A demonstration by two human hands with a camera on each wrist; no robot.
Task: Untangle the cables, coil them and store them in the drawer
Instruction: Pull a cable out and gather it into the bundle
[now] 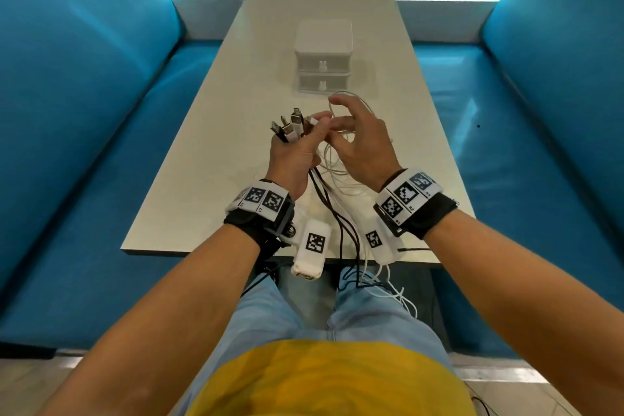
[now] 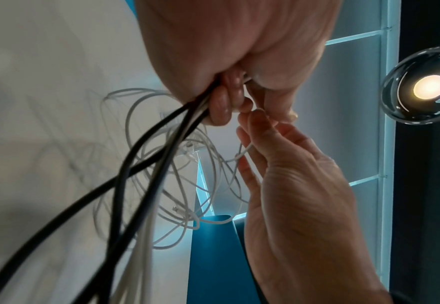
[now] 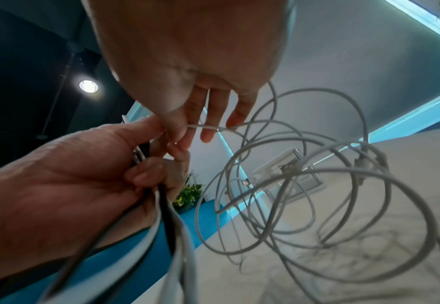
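My left hand [image 1: 294,152] has its grip closed round a bundle of black and white cables [image 2: 146,164], plug ends [image 1: 290,127] fanning out above the fist. My right hand [image 1: 363,142] pinches one thin white cable [image 3: 213,128] beside it, other fingers loose. The white loops [image 3: 317,185] hang over the near counter [image 1: 216,159]; the drawer unit [image 1: 323,59] stands farther off, both drawers closed.
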